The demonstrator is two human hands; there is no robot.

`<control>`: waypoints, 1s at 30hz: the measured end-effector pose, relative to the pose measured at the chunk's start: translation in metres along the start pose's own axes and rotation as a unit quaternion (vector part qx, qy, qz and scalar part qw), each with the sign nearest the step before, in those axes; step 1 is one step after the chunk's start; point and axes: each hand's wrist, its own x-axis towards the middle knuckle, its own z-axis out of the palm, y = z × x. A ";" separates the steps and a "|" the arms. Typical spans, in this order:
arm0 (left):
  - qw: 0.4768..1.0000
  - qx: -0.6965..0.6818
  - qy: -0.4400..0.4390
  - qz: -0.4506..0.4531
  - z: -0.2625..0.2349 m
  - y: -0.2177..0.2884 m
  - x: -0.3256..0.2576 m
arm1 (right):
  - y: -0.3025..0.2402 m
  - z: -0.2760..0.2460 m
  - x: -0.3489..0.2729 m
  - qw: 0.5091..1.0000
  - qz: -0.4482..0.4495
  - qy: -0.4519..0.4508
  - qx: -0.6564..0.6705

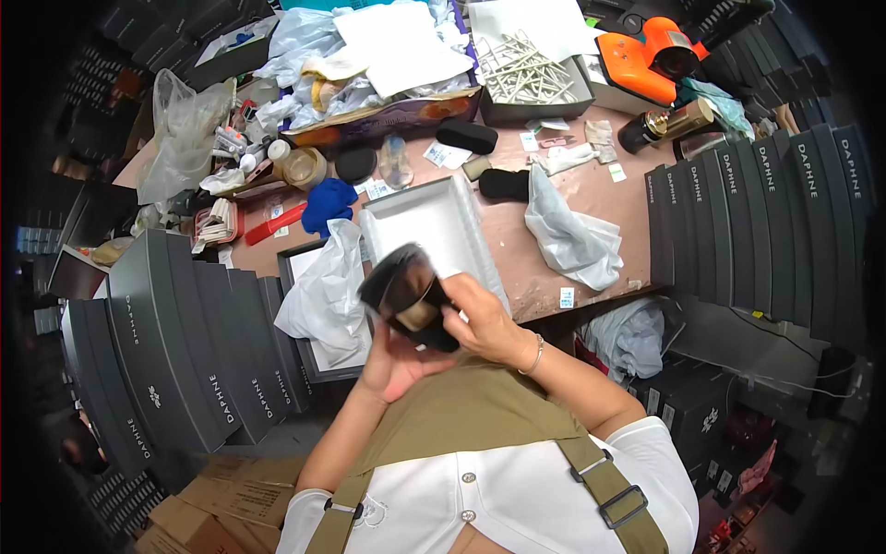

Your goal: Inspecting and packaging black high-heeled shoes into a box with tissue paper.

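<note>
Across the workspace centre extends a pinkish-brown, flat-topped table [609, 197]. Dark grey cardboard boxes [771, 217] stand in a row at its right side. An open, shallow, white-lined box [415, 217] lies near the front edge. Crumpled white tissue paper [328, 300] is situated immediately left of this box. A dark, glossy shoe [406, 291], partly blurred, is held above the open box's near end. Right hand [484, 323]: thumb and fingers close on the shoe's right edge. Left hand [397, 365]: palm below the shoe; finger spacing cannot be determined.
</note>
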 end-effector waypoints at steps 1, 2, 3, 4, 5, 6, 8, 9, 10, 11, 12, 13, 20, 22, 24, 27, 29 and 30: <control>0.998 -0.011 0.069 0.005 -0.005 -0.008 0.004 | 0.001 -0.001 0.002 0.999 -0.016 -0.041 -0.003; 0.990 -0.022 0.138 0.009 0.003 -0.012 0.010 | 0.007 -0.004 0.006 0.993 -0.084 -0.078 -0.021; 0.985 -0.116 0.129 -0.017 -0.010 -0.015 0.016 | 0.007 -0.005 0.010 0.985 -0.116 -0.123 -0.021; 0.970 -0.210 0.117 -0.041 -0.025 -0.019 0.022 | 0.006 -0.008 0.014 0.974 -0.148 -0.169 -0.021; 0.973 -0.200 0.118 -0.021 -0.027 -0.020 0.024 | 0.004 -0.013 0.019 0.965 -0.167 -0.203 -0.001; 0.975 -0.190 0.118 0.001 -0.029 -0.021 0.026 | 0.009 -0.019 0.025 0.968 -0.141 -0.205 0.014; 0.976 -0.172 0.122 0.048 -0.030 -0.022 0.031 | 0.031 -0.037 0.039 0.972 -0.091 -0.214 0.047; 0.963 -0.171 0.190 0.078 -0.016 -0.018 0.036 | 0.068 -0.045 0.047 0.982 -0.080 -0.162 -0.061; 0.956 -0.187 0.195 0.114 -0.020 -0.016 0.039 | 0.105 -0.060 0.062 0.977 -0.068 -0.107 -0.169; 0.954 -0.164 0.212 0.133 -0.021 -0.013 0.042 | 0.113 -0.082 0.084 0.950 0.030 -0.133 -0.282; 0.953 -0.137 0.228 0.148 -0.019 -0.008 0.046 | 0.156 -0.097 0.090 0.891 0.078 -0.149 -0.422; 0.955 -0.107 0.228 0.159 -0.022 -0.005 0.051 | 0.197 -0.102 0.082 0.837 0.037 -0.120 -0.532; 0.894 -0.169 0.358 0.213 -0.021 -0.005 0.060 | 0.206 -0.107 0.091 0.940 0.002 0.029 -0.339; 0.886 -0.225 0.350 0.204 -0.023 -0.003 0.057 | 0.135 -0.103 0.092 0.988 0.105 0.017 -0.107; 0.893 -0.221 0.336 0.201 -0.030 -0.001 0.060 | 0.080 -0.090 0.079 0.990 -0.039 -0.078 -0.113; 0.921 -0.161 0.268 0.234 -0.032 -0.001 0.064 | 0.029 -0.048 0.048 0.942 -0.181 -0.219 -0.181; 0.919 -0.126 0.265 0.263 -0.004 -0.007 0.066 | 0.031 -0.011 0.036 0.888 -0.181 -0.269 -0.325; 0.899 0.043 0.262 0.349 -0.027 -0.018 0.068 | 0.024 -0.001 0.037 0.855 -0.115 -0.357 -0.357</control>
